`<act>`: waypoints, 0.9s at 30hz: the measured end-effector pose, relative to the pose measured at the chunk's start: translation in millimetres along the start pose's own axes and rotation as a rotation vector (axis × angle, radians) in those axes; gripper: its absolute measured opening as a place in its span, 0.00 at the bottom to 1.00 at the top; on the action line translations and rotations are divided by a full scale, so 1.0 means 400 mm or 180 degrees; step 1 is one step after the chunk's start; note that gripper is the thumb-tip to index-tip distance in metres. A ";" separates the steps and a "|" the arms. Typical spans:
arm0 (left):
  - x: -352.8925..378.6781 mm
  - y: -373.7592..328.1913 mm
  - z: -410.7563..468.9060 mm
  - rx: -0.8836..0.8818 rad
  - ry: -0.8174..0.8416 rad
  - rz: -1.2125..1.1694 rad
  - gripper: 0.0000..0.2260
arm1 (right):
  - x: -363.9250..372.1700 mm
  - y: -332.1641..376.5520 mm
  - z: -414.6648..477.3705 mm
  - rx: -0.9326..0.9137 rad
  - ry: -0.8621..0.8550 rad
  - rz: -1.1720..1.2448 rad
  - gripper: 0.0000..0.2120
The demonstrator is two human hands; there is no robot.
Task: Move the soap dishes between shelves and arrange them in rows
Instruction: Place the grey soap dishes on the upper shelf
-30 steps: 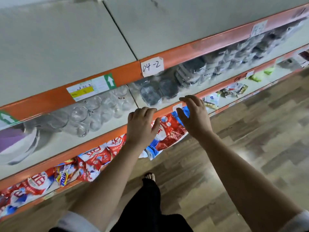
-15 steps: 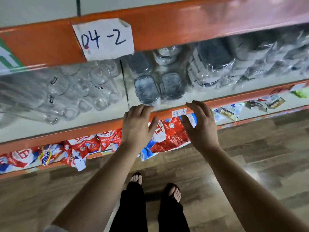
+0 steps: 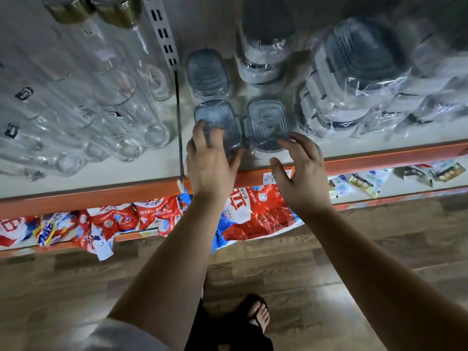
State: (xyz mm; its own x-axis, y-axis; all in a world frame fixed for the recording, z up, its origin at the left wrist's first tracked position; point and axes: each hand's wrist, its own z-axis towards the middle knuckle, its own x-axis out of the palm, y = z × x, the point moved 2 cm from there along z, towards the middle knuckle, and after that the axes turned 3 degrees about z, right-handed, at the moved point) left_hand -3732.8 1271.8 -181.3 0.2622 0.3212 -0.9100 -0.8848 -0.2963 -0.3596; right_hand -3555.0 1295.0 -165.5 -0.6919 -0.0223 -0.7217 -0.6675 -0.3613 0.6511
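Note:
Two clear grey soap dishes stand side by side near the front of the white shelf [image 3: 354, 145]. My left hand [image 3: 210, 160] grips the left soap dish [image 3: 217, 117], with fingers on its near end and thumb at its right side. The right soap dish [image 3: 268, 120] lies just beyond my right hand [image 3: 301, 171], whose spread fingertips reach its near rim; contact is unclear. A third soap dish [image 3: 207, 72] sits behind the left one.
Rows of clear drinking glasses [image 3: 101, 110] fill the shelf left of a metal divider [image 3: 178, 117]. Shrink-wrapped stacks of lidded containers [image 3: 354, 79] crowd the right. Red detergent bags [image 3: 253, 211] lie on the lower shelf. My sandalled foot [image 3: 258, 315] is on the wooden floor.
The view has closed in on the shelf. Both hands moved forward from the orange shelf edge onto the shelf; my left hand took hold of the left soap dish.

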 end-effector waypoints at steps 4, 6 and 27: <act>-0.005 0.016 0.000 0.0176 -0.0194 -0.0023 0.21 | 0.028 0.001 0.016 0.0016 0.0016 -0.0074 0.22; -0.016 0.033 -0.013 0.0243 -0.0330 -0.0065 0.21 | 0.041 0.001 0.030 0.0046 0.0040 -0.0136 0.23; -0.306 0.015 -0.249 0.0561 -0.0583 -0.0343 0.20 | -0.100 0.175 -0.079 0.0358 -0.0160 -0.0218 0.24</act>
State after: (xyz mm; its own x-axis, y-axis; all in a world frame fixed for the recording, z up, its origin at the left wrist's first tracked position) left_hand -3731.7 1141.2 -92.7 0.2987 0.5044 -0.8102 -0.9132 -0.0956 -0.3962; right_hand -3565.1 1241.0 -98.6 -0.6546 0.0465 -0.7546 -0.7384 -0.2536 0.6249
